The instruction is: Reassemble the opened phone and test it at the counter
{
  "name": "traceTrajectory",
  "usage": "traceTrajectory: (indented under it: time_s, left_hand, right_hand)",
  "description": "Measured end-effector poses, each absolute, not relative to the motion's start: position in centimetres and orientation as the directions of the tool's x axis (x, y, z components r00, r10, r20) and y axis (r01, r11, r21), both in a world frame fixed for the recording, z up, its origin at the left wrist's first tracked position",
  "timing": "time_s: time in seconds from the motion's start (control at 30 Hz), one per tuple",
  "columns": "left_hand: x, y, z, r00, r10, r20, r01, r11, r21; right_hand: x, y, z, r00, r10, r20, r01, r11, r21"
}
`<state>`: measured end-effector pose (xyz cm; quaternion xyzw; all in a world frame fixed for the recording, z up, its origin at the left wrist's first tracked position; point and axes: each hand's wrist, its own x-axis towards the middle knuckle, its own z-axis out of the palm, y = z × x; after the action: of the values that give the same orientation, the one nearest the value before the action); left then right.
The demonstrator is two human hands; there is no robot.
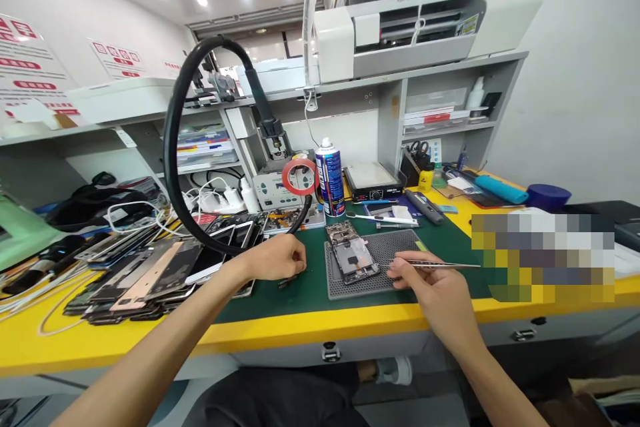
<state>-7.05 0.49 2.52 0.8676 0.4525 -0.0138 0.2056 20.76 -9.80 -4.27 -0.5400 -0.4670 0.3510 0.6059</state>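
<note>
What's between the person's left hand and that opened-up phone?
In the head view, between the left hand and the opened-up phone lie a strip of green mat and the edge of the grey perforated mat.

Yellow desk, dark green sheet, grey dotted mat, grey-and-black phone; near centre, blue-and-white can, red tape ring.

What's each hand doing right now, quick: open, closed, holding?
Left hand: loosely curled; can't tell whether it holds anything.
Right hand: closed, holding tweezers.
</note>
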Motion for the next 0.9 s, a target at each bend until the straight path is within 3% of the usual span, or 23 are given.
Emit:
traceTrajectory:
  time_s: [0.23, 0.33, 0.4, 0.5, 0.67, 0.9]
  left_hand:
    - [-5.6, 0.7, 3.3, 0.641, 0.763, -0.083, 0.765, -0.629, 0.137]
    - [-3.6, 0.7, 3.7, 0.715, 0.7, -0.007, 0.699, -0.714, 0.041]
    - [-1.9, 0.9, 3.8, 0.786, 0.617, -0.035, 0.617, -0.787, -0.008]
    - [0.7, 1.6, 4.0, 0.821, 0.51, -0.256, 0.474, -0.859, -0.192]
    - [3.2, 3.1, 3.9, 0.823, 0.429, -0.373, 0.376, -0.903, -0.208]
    - [4.0, 4.4, 4.2, 0.863, 0.356, -0.357, 0.29, -0.93, -0.227]
  right_hand:
    - [20.8, -9.5, -4.8, 0.335, 0.927, 0.172, 0.019, 0.176, -0.984]
    - [20.9, -9.4, -4.9, 0.346, 0.922, 0.172, 0.013, 0.179, -0.984]
    - [20.9, -9.4, -4.9, 0.347, 0.922, 0.17, 0.007, 0.179, -0.984]
    - [20.9, -9.5, -4.8, 0.358, 0.92, 0.158, -0.011, 0.174, -0.985]
    - [20.9, -9.3, -5.1, 0.371, 0.92, 0.128, -0.041, 0.154, -0.987]
    - [21.2, -8.9, -5.7, 0.458, 0.88, 0.124, -0.137, 0.208, -0.968]
